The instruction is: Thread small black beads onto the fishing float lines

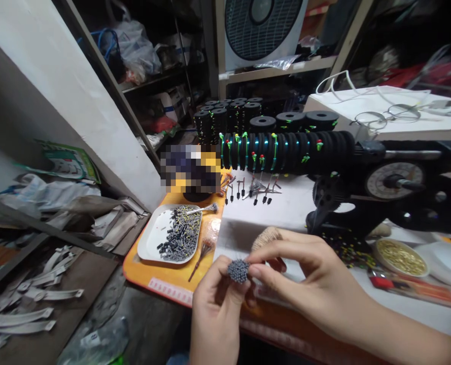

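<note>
Over the bench (172,274), the left hand (218,304) has a grey bundle (238,271) in its grip; the right hand (309,276) pinches it too.

Small grey bundle (238,271), packed tight, roundish, knobbly end facing me; held in my left hand (219,299), my right hand (305,268) pinching its edge.
</note>
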### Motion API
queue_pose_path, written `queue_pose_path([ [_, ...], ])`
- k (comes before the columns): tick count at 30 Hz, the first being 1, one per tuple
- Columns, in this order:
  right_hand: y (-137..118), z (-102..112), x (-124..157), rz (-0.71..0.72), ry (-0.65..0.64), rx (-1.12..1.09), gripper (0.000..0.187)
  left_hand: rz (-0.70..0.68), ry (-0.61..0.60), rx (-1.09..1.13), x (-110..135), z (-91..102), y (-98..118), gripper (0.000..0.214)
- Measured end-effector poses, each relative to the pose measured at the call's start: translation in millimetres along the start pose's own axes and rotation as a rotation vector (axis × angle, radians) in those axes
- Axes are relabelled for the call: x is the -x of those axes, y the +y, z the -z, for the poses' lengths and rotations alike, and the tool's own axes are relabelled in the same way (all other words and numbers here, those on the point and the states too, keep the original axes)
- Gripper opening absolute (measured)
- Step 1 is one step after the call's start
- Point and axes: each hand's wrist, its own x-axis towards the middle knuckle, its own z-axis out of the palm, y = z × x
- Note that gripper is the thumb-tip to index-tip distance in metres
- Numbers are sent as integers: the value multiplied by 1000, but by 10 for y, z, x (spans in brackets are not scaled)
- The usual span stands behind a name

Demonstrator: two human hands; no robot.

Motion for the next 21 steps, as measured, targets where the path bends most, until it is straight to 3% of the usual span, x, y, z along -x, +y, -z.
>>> queue_pose_path([
  [4, -27, -12, 19, 54, -31, 57, 14, -20, 66, -30, 50, -27, -6, 25],
  [9, -10, -19, 43, 200, -75, 60, 14, -57, 118, 155, 88, -24, -45, 20],
  [16, 5, -9, 19, 215, -129, 146, 16, -414, 154, 46, 25, 148, -37, 15],
  [21, -53, -22, 34, 196, -148, 186, 19, -601, 27, -71, -12, 257, -100, 8],
])
